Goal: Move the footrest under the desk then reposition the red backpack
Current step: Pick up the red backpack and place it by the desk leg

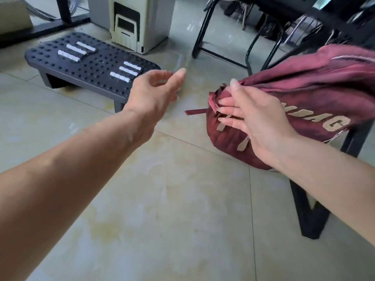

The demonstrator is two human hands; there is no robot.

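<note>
A black studded footrest (91, 65) with white ridged strips stands on the tiled floor at the upper left. The red backpack (316, 82), with beige letters and zipper pulls, lies tilted at the right against a black desk leg. My right hand (253, 122) lies flat on the backpack's near end, fingers stretched over the fabric and thumb up at its top edge. My left hand (156, 92) hovers open in the air between the footrest and the backpack, touching neither.
A beige box-shaped appliance (140, 23) stands behind the footrest. A black metal chair frame (223, 47) rises at the upper middle. A black desk leg and foot (316, 211) run down the right. Another dark frame bar (50, 27) crosses the upper left.
</note>
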